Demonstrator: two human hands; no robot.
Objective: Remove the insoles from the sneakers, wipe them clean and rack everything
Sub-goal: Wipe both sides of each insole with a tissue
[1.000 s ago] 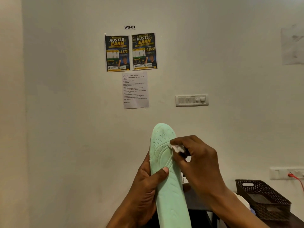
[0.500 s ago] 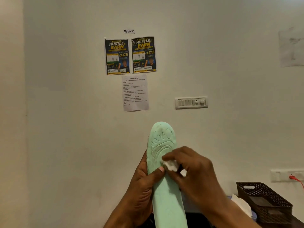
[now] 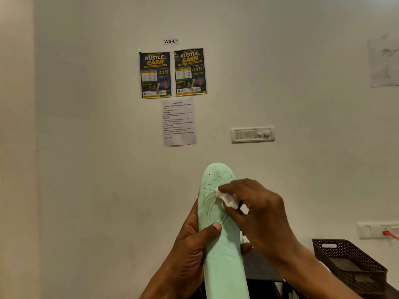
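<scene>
Since half a second ago we see little change on the left: the left hand still grips the mint-green insole from behind, its thumb laid across the front face at about the same height. The change is on the right. The white wipe, which was down beside that thumb, has slid up the insole towards the toe end, and the right hand has risen with it.

The insole stands nearly upright between the two hands, toe up, with its patterned face towards us and its heel end running out of the bottom of the view. The right hand's fingertips pinch the crumpled wipe and press it against the insole's upper right edge, well above the left thumb. Further right, beyond the right forearm, we see a dark perforated basket on the bench.
</scene>
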